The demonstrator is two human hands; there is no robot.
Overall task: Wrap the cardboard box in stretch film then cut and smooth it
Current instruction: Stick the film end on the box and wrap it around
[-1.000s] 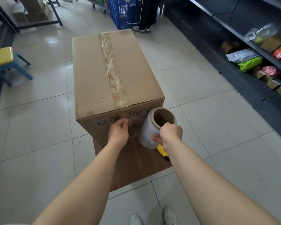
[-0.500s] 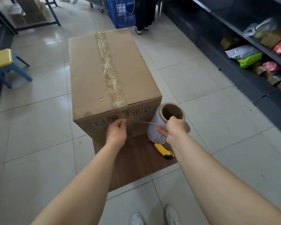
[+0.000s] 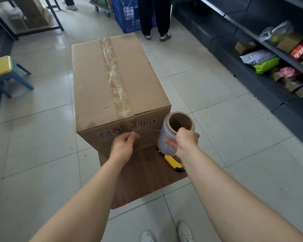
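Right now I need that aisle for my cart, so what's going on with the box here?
A person is starting to wrap the cardboard box in stretch film. The right hand holds the film roll near the box's front right corner, while the left hand pinches the film's loose end against the front face. No film goes round the box yet. A yellow utility knife lies on the brown board underneath.

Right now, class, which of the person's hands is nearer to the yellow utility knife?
Right. The right hand grips the stretch film roll just above the yellow utility knife; the left hand pinches the film end against the cardboard box, farther to the knife's left.
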